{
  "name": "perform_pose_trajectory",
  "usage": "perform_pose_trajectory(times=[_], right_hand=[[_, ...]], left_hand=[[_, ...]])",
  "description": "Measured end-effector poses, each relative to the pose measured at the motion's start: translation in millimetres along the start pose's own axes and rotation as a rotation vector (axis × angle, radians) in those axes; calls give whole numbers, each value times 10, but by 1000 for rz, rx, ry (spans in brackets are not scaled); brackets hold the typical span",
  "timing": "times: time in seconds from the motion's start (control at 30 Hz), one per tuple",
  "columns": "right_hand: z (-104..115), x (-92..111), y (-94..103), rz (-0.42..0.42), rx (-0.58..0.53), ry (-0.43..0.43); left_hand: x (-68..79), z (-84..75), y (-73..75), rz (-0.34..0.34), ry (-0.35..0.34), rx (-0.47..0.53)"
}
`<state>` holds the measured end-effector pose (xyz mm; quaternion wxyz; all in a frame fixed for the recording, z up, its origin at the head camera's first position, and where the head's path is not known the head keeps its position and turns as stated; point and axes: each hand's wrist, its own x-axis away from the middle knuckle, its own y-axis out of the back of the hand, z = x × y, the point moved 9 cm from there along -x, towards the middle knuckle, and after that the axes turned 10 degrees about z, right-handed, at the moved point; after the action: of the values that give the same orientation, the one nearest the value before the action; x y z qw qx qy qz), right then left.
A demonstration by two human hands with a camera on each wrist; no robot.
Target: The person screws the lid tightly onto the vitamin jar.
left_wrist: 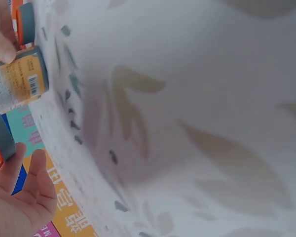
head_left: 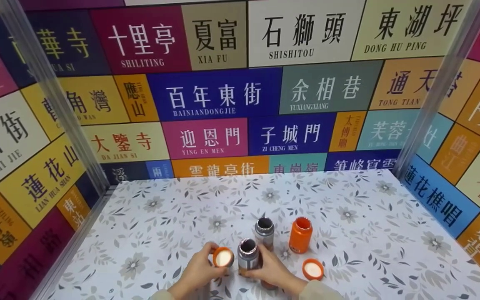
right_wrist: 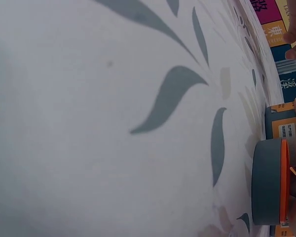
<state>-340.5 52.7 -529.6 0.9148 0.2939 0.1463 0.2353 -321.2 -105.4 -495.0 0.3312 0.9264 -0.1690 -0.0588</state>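
Observation:
My left hand point(head_left: 202, 268) pinches a round lid point(head_left: 223, 257) by its edge, its pale inner face and orange rim turned up. In the left wrist view the same lid point(left_wrist: 2, 131) shows a grey side, and the other fingers point(left_wrist: 37, 182) are spread. Just right of it, my right hand point(head_left: 271, 268) grips a grey metallic canister point(head_left: 248, 263), its open mouth facing up. A barcode label on orange shows on this canister point(left_wrist: 27, 81) in the left wrist view. The right fingers point(left_wrist: 2, 47) lie along its side.
A second open grey canister point(head_left: 264, 237) stands behind the held one. To its right is an open orange canister point(head_left: 300, 241). Another orange-rimmed lid point(head_left: 313, 270) lies in front of that, inner face up. A floral cloth point(head_left: 173, 216) covers the table; sign-covered walls point(head_left: 215, 96) surround it.

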Motion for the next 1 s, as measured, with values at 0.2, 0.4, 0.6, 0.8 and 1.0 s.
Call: perform_pose_trajectory(times=[0.2, 0.4, 0.6, 0.8, 1.0], right_hand=[[3, 2, 13, -11, 9, 30], [19, 5, 8, -8, 17, 55], [-7, -2, 10, 9, -13, 19], [-3, -2, -23, 17, -42, 39], [-24, 2, -36, 30, -75, 12]], left_hand=[[-116, -108, 85, 6, 70, -160], [-163, -382, 147, -19, -28, -256], [-215, -537, 174, -2, -89, -277], [-280, -617, 127, 49, -125, -202], [-323, -691, 78, 39, -170, -122]])
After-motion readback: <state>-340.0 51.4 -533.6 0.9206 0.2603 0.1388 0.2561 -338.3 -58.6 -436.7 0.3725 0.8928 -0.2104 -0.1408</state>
